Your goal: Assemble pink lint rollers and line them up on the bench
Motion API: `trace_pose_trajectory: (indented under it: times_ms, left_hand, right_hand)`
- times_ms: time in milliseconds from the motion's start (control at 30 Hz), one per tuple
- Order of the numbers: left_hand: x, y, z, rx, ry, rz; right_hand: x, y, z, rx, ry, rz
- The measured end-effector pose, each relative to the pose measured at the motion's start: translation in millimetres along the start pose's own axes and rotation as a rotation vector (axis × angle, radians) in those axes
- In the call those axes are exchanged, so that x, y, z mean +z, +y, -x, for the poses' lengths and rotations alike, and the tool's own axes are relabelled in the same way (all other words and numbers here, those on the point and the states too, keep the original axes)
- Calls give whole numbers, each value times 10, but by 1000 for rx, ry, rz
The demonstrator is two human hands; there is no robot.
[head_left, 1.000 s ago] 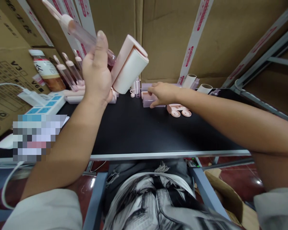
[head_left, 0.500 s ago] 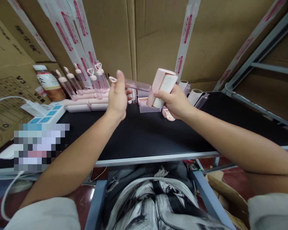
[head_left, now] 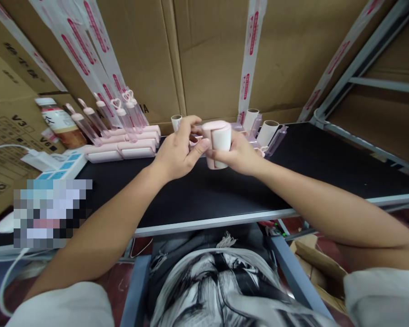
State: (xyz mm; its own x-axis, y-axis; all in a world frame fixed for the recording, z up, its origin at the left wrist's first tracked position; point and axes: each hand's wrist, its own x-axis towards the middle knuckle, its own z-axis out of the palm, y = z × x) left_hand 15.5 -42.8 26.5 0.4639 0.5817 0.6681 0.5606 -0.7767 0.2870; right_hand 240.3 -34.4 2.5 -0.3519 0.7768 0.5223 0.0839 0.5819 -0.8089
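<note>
While clasping the lint roller (head_left: pixel 220 136) at frame centre in the right hand (head_left: pixel 240 156), pinch its side, perhaps the handle joint, with the left hand (head_left: pixel 175 152); hold parts aligned.

Small packing/assembly workshop: taped cardboard cartons (head_left: pixel 197 59) stacked behind black worktable (head_left: pixel 225 190), rows of identical pink lint rollers (head_left: pixel 122 145) on it, metal shelving (head_left: pixel 368 81) right of table.
</note>
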Motion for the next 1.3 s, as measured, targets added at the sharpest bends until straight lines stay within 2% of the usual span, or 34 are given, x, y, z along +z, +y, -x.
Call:
trace_pose_trajectory:
  times_ms: [67,167,300,467,700,867,1033,1133,1233,1300]
  left_hand:
    - [20,17,-2,14,0,73]
    - [-19,68,-27,53,-11,42]
    - [-74,183,-76,41,-13,-12]
    - [-32,250,-138,45,-74,-129]
    - [-75,203,-192,50,-136,-87]
    - [-155,234,-211,-27,-136,-56]
    - [-179,238,-210,-115,-132,-8]
    - [-212,194,-221,-160,-127,44]
    - [-256,181,-255,-189,-65,127]
    - [-292,203,-274,-192,-62,123]
  right_hand:
    - [77,26,46,-36,-85,20]
    - [173,79,107,-34,-148,89]
    - [252,135,139,12,-204,182]
    - [330,175,134,13,-231,183]
    - [425,184,147,-15,-192,114]
    - [472,154,147,-51,-175,48]
    - [564,218,169,-20,-141,-49]
    - [576,236,154,-59,-53,-94]
    - [546,205,124,-123,85,-70]
    - [518,174,109,-125,115,-25]
